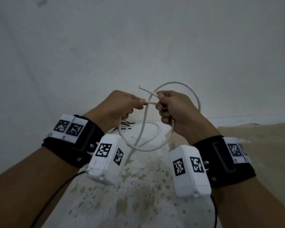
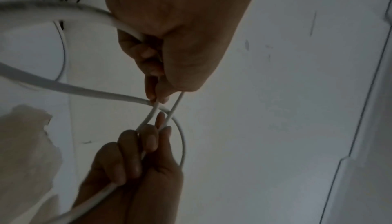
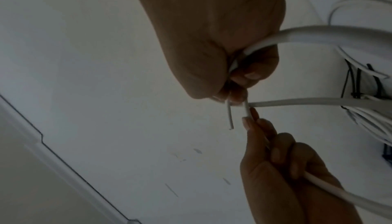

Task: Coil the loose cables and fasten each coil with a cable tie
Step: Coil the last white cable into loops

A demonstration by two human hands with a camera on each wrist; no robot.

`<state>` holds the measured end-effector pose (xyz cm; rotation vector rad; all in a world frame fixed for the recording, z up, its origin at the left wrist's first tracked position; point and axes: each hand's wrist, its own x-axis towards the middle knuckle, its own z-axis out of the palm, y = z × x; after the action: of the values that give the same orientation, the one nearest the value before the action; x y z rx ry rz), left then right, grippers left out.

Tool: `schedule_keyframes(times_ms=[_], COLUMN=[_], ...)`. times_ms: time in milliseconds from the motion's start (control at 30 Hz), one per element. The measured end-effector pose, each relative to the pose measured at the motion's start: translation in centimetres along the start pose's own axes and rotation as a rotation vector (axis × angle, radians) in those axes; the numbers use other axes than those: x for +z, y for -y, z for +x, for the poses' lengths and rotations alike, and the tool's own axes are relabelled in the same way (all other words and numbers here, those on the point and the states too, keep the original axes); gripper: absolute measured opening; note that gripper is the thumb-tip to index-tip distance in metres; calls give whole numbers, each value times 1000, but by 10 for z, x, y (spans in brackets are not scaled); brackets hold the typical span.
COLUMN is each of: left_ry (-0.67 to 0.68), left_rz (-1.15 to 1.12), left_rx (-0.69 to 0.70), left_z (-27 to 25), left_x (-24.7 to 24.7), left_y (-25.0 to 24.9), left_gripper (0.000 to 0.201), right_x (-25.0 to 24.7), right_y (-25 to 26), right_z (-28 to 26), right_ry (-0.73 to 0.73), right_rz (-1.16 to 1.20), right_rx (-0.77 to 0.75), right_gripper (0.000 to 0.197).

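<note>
A person's left hand [image 1: 118, 106] and right hand [image 1: 174, 111] pinch a looped white cable [image 1: 193, 96] in midair above a stained table [image 1: 138, 186], fingers curled around it; black cable ties [image 1: 127, 123] lie beneath.

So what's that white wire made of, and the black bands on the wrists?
White cable: probably copper inside a smooth matte plastic jacket; it bends in springy loops, and its cut end shows a thin core.
Black wrist straps: likely soft fabric; dull, no shine.
</note>
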<state>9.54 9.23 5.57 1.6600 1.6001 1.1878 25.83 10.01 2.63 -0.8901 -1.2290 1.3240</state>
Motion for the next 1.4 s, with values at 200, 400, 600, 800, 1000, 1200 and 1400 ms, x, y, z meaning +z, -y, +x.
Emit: schedule_keyframes(times_ms=[200, 400, 600, 800, 1000, 1200, 1400], left_ry=[-103, -96, -151, -173, -251, -253, -256], left_rz=[36, -31, -30, -93, -41, 150, 234], left_rx=[184, 160, 165, 192, 213, 332, 431], left_z=[1, -3, 1, 2, 9, 10, 6], left_x=[9, 16, 13, 20, 20, 12, 1], left_y=[0, -3, 2, 7, 9, 13, 3], left_gripper=[13, 22, 24, 24, 27, 31, 28], right_x=[2, 4, -1, -8, -17, -8, -20], right_y=[1, -5, 5, 8, 4, 21, 37], right_z=[-3, 0, -5, -3, -2, -15, -19], right_ry=[36, 8, 101, -97, -163, -50, 38], right_rz=[-212, -155, -217, -231, -188, -778, -207], right_rx=[6, -6, 60, 48, 95, -49, 19], right_gripper=[23, 19, 26, 27, 33, 42, 47])
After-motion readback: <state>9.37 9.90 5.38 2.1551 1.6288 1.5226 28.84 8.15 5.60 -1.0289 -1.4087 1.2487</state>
